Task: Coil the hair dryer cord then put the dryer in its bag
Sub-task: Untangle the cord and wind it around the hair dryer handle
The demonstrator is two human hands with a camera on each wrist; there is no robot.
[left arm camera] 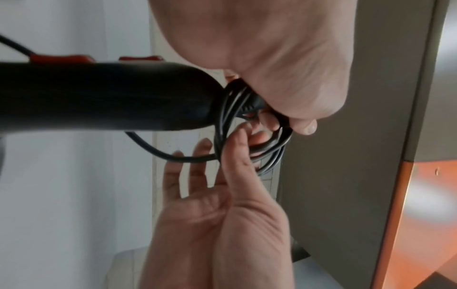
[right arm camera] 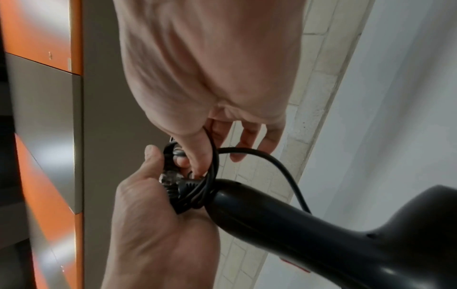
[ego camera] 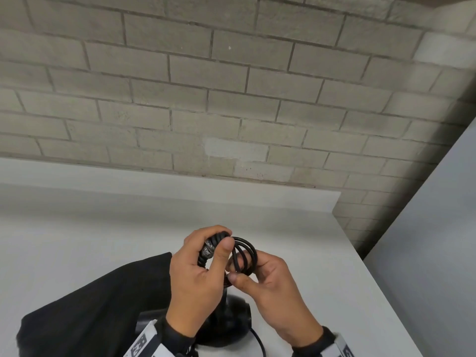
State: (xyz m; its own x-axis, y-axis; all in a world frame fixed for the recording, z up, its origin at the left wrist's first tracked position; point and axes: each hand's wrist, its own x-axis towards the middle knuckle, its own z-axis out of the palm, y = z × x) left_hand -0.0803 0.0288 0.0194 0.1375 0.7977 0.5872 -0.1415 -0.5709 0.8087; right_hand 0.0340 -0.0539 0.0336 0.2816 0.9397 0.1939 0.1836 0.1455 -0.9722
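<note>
The black hair dryer (ego camera: pixel 228 322) stands handle-up on the white table (ego camera: pixel 103 228), below both hands. My left hand (ego camera: pixel 203 264) grips the top of the handle with the cord's ribbed end and gathered loops under its thumb. The black cord (ego camera: pixel 248 249) forms a small coil of several loops between the hands. My right hand (ego camera: pixel 268 279) pinches the loops with thumb and forefinger, its other fingers spread. In the left wrist view the handle (left arm camera: pixel 99 97) runs sideways, and the coil (left arm camera: pixel 277 144) hangs at its end. A loose length of cord (right arm camera: pixel 287 172) trails down past the dryer (right arm camera: pixel 321 234). The black fabric bag (ego camera: pixel 90 305) lies flat at the left.
A grey brick wall (ego camera: pixel 231 99) stands behind the table. A pale panel (ego camera: pixel 425 240) rises along the right side, past the table's right edge. Orange and grey cabinet fronts (right arm camera: pixel 44 136) show in the wrist views.
</note>
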